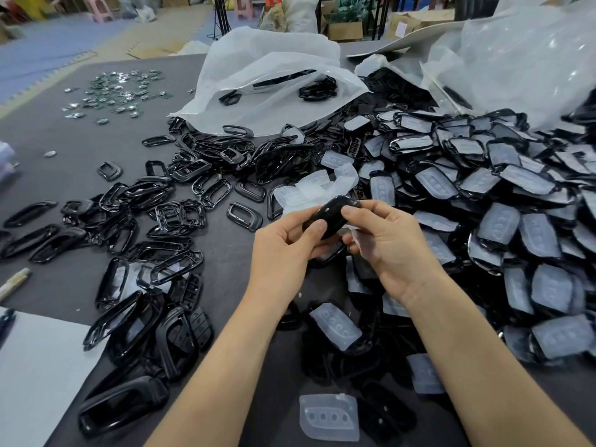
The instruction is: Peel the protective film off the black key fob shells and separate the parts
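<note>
Both hands hold one glossy black key fob shell (pixel 333 217) above the middle of the grey table (pixel 80 156). My left hand (pixel 287 250) grips its near left end, thumb on top. My right hand (pixel 383 240) pinches its right end, and a scrap of clear film (pixel 358 240) shows under those fingers. A big heap of film-covered shells (pixel 483 201) lies to the right. Separated black frames (pixel 180 201) are spread to the left. Loose clear film pieces (pixel 322 185) lie just beyond the hands.
An open white plastic bag (pixel 271 82) with a few frames sits behind the heap, and a clear bag (pixel 522 53) at the back right. Small shiny metal parts (pixel 119 91) are scattered at the far left. White paper (pixel 38 366) lies at the near left edge.
</note>
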`<action>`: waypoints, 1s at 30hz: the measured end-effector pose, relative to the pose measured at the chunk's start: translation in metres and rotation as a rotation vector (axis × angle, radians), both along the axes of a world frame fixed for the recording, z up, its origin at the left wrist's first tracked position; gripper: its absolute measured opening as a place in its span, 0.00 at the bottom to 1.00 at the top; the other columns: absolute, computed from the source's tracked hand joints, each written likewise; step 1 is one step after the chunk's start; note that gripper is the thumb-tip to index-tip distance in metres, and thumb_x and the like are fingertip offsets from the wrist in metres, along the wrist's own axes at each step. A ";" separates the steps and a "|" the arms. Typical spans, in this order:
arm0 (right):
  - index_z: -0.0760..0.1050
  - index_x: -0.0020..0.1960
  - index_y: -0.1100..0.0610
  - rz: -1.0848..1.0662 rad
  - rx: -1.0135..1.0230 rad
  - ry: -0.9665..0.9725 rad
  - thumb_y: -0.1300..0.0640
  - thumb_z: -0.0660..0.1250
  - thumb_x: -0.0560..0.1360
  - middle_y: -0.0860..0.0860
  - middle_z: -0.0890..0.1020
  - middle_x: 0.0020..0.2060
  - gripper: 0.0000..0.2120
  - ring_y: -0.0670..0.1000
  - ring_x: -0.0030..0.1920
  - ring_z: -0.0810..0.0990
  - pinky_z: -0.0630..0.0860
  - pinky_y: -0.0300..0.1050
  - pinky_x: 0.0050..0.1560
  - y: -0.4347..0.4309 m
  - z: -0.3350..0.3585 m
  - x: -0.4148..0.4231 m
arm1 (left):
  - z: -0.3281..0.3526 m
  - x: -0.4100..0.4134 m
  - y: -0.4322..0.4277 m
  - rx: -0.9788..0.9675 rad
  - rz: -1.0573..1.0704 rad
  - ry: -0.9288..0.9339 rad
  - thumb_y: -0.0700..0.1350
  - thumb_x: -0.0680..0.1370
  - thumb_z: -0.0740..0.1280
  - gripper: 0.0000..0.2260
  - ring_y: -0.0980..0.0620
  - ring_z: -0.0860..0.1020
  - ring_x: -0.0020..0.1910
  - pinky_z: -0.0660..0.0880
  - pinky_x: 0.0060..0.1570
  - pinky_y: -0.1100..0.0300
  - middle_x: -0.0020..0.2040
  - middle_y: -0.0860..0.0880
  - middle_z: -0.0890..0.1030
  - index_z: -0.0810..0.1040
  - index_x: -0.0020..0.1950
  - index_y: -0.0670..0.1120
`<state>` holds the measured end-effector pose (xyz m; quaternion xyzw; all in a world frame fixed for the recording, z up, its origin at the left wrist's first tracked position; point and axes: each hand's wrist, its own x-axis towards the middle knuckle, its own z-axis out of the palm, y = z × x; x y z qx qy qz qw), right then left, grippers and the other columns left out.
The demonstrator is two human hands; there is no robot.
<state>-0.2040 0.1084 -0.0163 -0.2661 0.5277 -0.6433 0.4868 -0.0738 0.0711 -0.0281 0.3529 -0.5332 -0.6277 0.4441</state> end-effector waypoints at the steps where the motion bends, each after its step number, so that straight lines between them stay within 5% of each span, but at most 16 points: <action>1: 0.79 0.42 0.57 0.005 0.003 -0.019 0.62 0.71 0.73 0.51 0.80 0.31 0.02 0.46 0.27 0.76 0.72 0.35 0.28 0.000 0.000 0.000 | 0.000 0.000 0.000 -0.001 -0.003 0.001 0.35 0.79 0.65 0.09 0.50 0.85 0.43 0.79 0.40 0.65 0.42 0.47 0.86 0.81 0.54 0.46; 9: 0.79 0.41 0.57 0.037 -0.010 -0.087 0.63 0.70 0.72 0.52 0.79 0.32 0.03 0.46 0.25 0.73 0.71 0.35 0.27 0.000 0.004 -0.002 | 0.001 0.001 0.000 0.101 -0.058 0.069 0.35 0.77 0.67 0.06 0.49 0.85 0.44 0.79 0.41 0.65 0.44 0.44 0.86 0.80 0.52 0.41; 14: 0.77 0.43 0.60 0.075 -0.071 -0.260 0.65 0.67 0.72 0.55 0.79 0.36 0.02 0.45 0.26 0.73 0.72 0.35 0.28 0.001 0.009 -0.001 | 0.002 0.002 -0.003 0.226 -0.119 0.203 0.41 0.68 0.71 0.06 0.50 0.85 0.43 0.79 0.42 0.65 0.43 0.43 0.86 0.85 0.42 0.43; 22: 0.72 0.49 0.62 0.176 -0.175 -0.356 0.61 0.67 0.68 0.53 0.79 0.35 0.10 0.44 0.26 0.73 0.72 0.34 0.28 0.003 0.012 -0.001 | 0.006 0.004 -0.004 0.360 -0.234 0.375 0.43 0.69 0.68 0.06 0.56 0.82 0.36 0.78 0.39 0.67 0.41 0.46 0.85 0.85 0.38 0.45; 27: 0.75 0.46 0.60 0.185 -0.254 -0.393 0.59 0.66 0.70 0.50 0.78 0.31 0.06 0.44 0.25 0.73 0.71 0.33 0.27 0.004 0.015 -0.002 | 0.007 0.004 -0.004 0.415 -0.259 0.416 0.49 0.69 0.68 0.16 0.56 0.81 0.38 0.78 0.41 0.67 0.47 0.44 0.84 0.85 0.48 0.39; 30: 0.77 0.38 0.59 0.210 -0.241 -0.341 0.52 0.66 0.71 0.52 0.78 0.32 0.10 0.44 0.26 0.71 0.69 0.33 0.28 0.005 0.014 -0.001 | 0.005 0.003 -0.005 0.377 -0.233 0.331 0.47 0.69 0.69 0.10 0.56 0.81 0.36 0.78 0.40 0.67 0.44 0.45 0.84 0.85 0.40 0.41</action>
